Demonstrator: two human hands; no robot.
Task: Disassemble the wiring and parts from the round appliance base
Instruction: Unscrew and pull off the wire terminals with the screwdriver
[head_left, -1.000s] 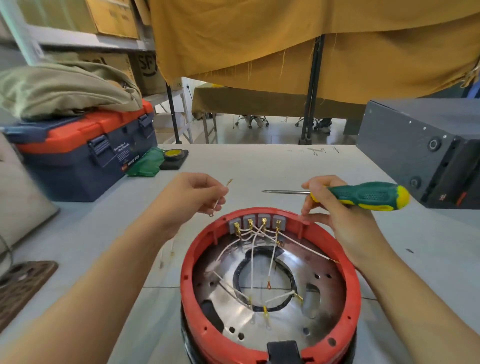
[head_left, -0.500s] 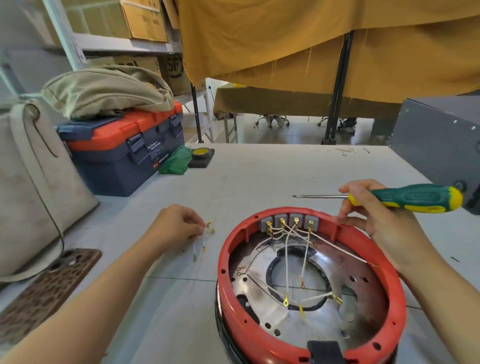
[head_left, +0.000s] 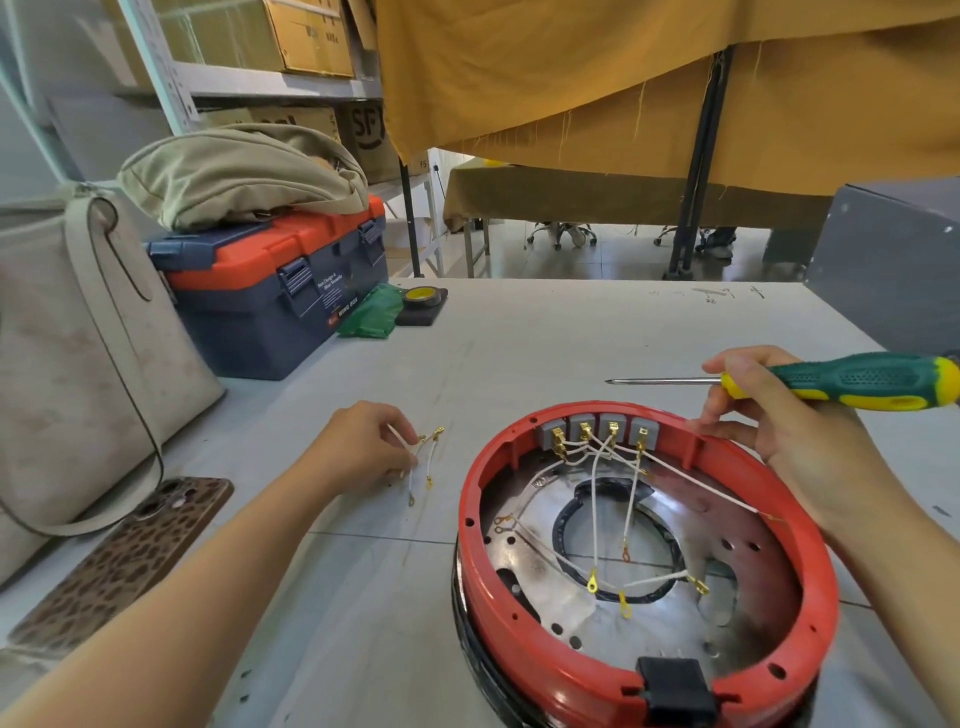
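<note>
Round appliance base (head_left: 524, 644), red-rimmed, at the near edge of the grey table (head_left: 519, 332), toward 5 o'clock in the view. A black clip (head_left: 675, 688) sits on its nearest rim. Inside, a shiny metal plate (head_left: 524, 571) with a central opening carries loose white wires (head_left: 597, 499) ending in brass ring terminals; the wires run up to four grey terminal blocks (head_left: 600, 427) on the inner wall at the base's 12 o'clock.

Right hand (head_left: 779, 431), at the base's 2 o'clock, rests its lower fingers against the outer rim while thumb and forefinger grasp a green-and-yellow screwdriver (head_left: 857, 382), held level with its shaft pointing toward 9 o'clock, above the table and clear of the base.

Left hand (head_left: 363, 447), at the base's 9 o'clock, pinches a small bundle of removed wires (head_left: 423, 457) low over the table; their terminal ends appear to reach the surface, though contact cannot be confirmed.

At 8 o'clock: a phone in a leopard-print case (head_left: 130, 556), lying flat, partly under the strap of a beige bag (head_left: 67, 364). At 10 o'clock: a blue-and-orange toolbox (head_left: 275, 296) with a folded khaki cloth bag (head_left: 234, 171) on top; beside it a green cloth (head_left: 371, 312) and a tape measure (head_left: 421, 301). At 2 o'clock, a grey metal box (head_left: 893, 265). Beyond, mustard fabric (head_left: 623, 73) hangs over frames.
</note>
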